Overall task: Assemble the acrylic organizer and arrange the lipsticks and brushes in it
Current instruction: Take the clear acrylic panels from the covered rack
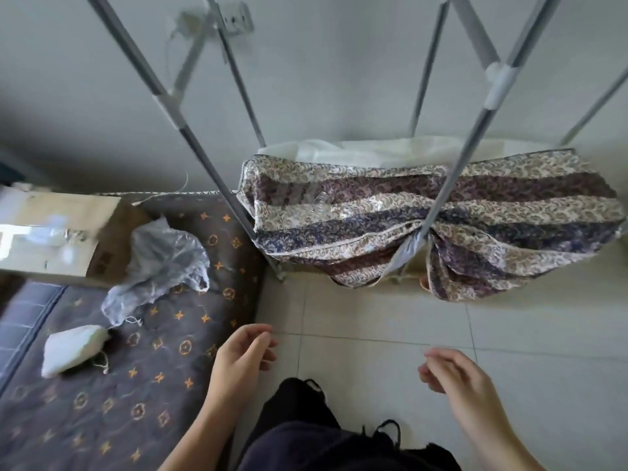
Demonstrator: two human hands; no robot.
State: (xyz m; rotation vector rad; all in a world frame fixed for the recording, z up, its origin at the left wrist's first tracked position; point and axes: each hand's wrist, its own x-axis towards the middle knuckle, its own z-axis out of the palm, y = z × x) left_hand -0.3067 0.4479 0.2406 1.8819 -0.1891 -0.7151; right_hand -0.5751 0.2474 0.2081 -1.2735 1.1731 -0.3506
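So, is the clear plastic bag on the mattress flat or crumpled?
Crumpled. The plastic bag lies bunched and creased on the mattress, beside the cardboard box.

No text on anything here is legible.

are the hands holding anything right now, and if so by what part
Nothing is held. The left hand and the right hand both hang over the tiled floor with loosely curled fingers and nothing between them.
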